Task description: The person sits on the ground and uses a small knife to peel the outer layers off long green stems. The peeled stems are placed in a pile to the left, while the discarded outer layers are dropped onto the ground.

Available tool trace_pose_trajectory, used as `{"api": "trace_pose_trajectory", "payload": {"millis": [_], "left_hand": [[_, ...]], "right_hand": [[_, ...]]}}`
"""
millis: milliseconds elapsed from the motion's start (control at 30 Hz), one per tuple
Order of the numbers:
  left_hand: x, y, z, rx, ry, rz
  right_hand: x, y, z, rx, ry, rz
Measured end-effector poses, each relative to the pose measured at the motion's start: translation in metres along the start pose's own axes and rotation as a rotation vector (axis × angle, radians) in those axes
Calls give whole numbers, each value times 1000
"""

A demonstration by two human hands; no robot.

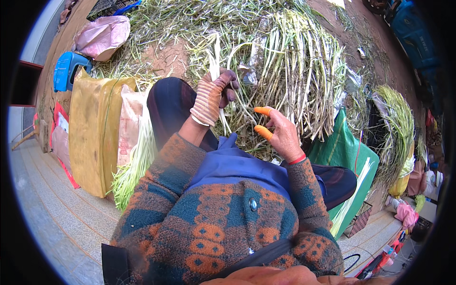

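My left hand (pixel 217 92) wears a striped knit glove with dark, stained fingers. It is closed around a few cleaned white stalks (pixel 214 57) of a chive- or garlic-like vegetable, whose lower ends stick out below the fist. One loose thin stalk (pixel 243 100) arches beside that fist and runs down towards my other hand. My right hand (pixel 281 130) has orange finger cots on thumb and forefinger. Those two fingertips are apart, close to the thin stalk; no grip on it shows. Just beyond lies a large heap of untrimmed stalks (pixel 299 71) with brownish lower ends.
Cleaned stalks (pixel 140 142) lie left of my knee, beside a yellow wrapped block (pixel 92 135). More pale stalks (pixel 352 192) rest on a green sheet (pixel 359 160) at right. Leaf scraps (pixel 171 25) cover the ground ahead. A blue jug (pixel 66 71) stands at far left.
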State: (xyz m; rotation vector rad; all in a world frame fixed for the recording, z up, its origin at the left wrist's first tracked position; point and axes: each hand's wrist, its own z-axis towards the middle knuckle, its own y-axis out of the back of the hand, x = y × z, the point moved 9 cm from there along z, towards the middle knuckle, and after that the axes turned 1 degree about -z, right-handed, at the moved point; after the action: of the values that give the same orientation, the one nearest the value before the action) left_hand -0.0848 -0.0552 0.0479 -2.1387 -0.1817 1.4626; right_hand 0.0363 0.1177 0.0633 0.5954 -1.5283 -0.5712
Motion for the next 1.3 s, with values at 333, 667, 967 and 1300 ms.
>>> {"api": "trace_pose_trajectory", "payload": {"millis": [333,667,967,1300], "left_hand": [[1,5,1,-84,-97,-151],[43,-18,-23,31,59,-69],[2,8,-9,-80,-104,-145],[-62,11,-8,-152,-267,-231]], "right_hand": [[-15,-54,7,173,-340,882],[-19,-46,-6,194,-382,798],[-65,-48,-43,200,-556,685],[-25,-5,-19,-52,-261,453]]}}
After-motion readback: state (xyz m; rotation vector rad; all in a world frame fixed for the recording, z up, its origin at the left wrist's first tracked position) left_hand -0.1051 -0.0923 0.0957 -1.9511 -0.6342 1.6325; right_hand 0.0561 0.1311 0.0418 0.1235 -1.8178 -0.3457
